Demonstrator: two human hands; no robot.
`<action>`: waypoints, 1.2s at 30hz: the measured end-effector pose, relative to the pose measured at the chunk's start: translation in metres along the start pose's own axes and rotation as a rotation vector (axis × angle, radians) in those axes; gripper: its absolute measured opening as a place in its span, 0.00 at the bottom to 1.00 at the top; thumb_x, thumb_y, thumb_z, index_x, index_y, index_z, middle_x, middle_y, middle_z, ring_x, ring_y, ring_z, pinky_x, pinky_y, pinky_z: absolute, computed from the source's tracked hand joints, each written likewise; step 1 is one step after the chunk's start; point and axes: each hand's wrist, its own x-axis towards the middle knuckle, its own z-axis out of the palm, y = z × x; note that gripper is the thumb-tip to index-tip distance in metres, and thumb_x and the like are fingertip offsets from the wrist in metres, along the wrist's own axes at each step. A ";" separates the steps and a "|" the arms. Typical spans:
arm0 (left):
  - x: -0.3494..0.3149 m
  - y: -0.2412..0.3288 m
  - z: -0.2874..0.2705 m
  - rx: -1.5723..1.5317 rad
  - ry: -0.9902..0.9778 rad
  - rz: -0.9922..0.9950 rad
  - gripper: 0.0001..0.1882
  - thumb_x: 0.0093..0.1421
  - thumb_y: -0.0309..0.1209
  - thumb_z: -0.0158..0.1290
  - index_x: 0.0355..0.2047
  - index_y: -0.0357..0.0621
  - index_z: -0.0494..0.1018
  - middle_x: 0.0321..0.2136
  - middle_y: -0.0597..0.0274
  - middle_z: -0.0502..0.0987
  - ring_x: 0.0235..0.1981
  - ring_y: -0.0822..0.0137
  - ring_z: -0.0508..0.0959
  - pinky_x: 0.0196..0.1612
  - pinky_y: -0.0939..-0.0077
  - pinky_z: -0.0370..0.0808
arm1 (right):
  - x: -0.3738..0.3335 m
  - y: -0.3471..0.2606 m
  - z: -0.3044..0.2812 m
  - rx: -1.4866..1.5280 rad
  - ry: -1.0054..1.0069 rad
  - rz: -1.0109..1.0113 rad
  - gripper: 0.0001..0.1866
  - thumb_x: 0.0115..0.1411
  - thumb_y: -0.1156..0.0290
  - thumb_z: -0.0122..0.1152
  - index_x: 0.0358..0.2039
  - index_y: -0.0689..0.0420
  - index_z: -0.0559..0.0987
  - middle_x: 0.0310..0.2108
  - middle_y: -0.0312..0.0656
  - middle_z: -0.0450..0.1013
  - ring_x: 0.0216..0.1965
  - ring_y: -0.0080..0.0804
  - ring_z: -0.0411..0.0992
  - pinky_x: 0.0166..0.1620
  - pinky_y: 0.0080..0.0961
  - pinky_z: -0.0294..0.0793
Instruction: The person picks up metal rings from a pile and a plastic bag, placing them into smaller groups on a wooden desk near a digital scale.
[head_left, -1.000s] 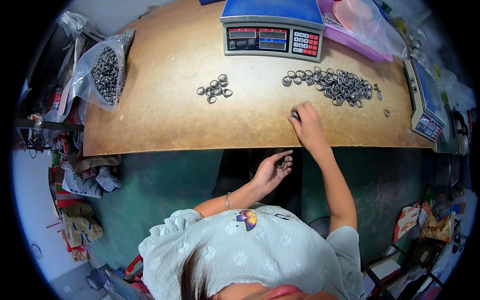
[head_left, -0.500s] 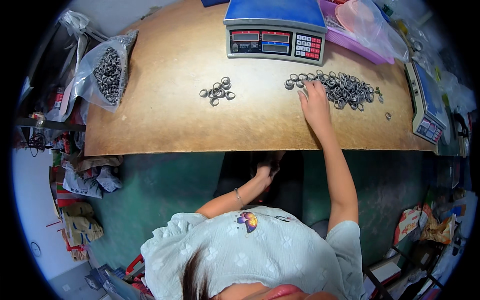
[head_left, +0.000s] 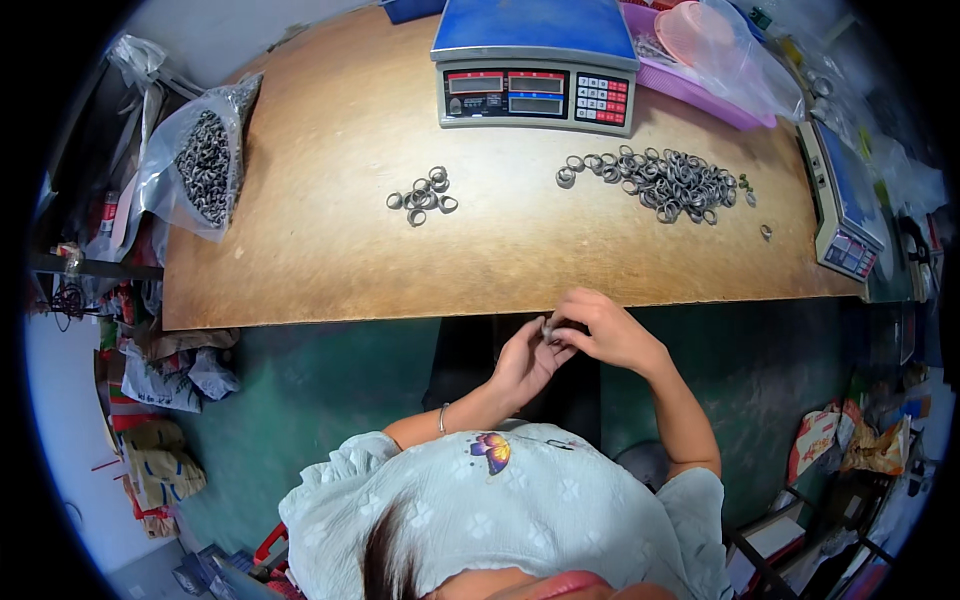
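Observation:
My left hand [head_left: 526,364] and my right hand [head_left: 606,334] meet just in front of the table's near edge. Their fingertips pinch a small grey piece [head_left: 547,330], apparently a metal ring, mostly covered by the fingers. A large heap of grey metal rings [head_left: 682,183] lies on the right half of the wooden table [head_left: 330,265], and a few rings trail off its left end. Farther left sits a small group of several similar rings [head_left: 416,203]. One single ring [head_left: 766,232] lies right of the heap.
A blue-topped scale [head_left: 535,85] stands at the back, beside a pink-purple basket [head_left: 700,90] with plastic bags. Another scale [head_left: 845,215] is at the right edge. On the left leans a clear bag [head_left: 207,165] of grey metal parts. Tiny green bits [head_left: 745,183] lie near the heap.
My right hand has left the ring heap and come back toward me. My left hand has risen from my lap to meet it, with the small piece between them.

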 end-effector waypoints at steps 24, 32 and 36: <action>-0.005 -0.018 -0.003 0.215 0.070 -0.082 0.12 0.62 0.30 0.43 0.43 0.35 0.67 0.27 0.64 0.69 0.27 0.73 0.67 0.33 0.79 0.68 | 0.085 0.047 -0.017 -0.421 0.546 0.007 0.05 0.51 0.72 0.58 0.29 0.58 0.75 0.31 0.44 0.68 0.37 0.41 0.67 0.39 0.34 0.67; 0.017 -0.016 -0.055 -0.084 0.005 -0.069 0.12 0.62 0.30 0.40 0.41 0.36 0.67 0.37 0.57 0.72 0.37 0.65 0.74 0.45 0.69 0.72 | -0.039 -0.016 0.057 -0.403 0.132 -0.015 0.05 0.48 0.73 0.59 0.27 0.59 0.75 0.27 0.45 0.66 0.33 0.42 0.67 0.36 0.35 0.67; 0.051 -0.021 -0.111 0.030 0.112 -0.057 0.11 0.59 0.21 0.41 0.41 0.35 0.69 0.39 0.55 0.72 0.37 0.66 0.74 0.40 0.76 0.75 | -0.051 0.022 0.072 -0.012 0.341 0.111 0.05 0.49 0.74 0.58 0.25 0.61 0.76 0.28 0.47 0.69 0.34 0.43 0.68 0.38 0.34 0.68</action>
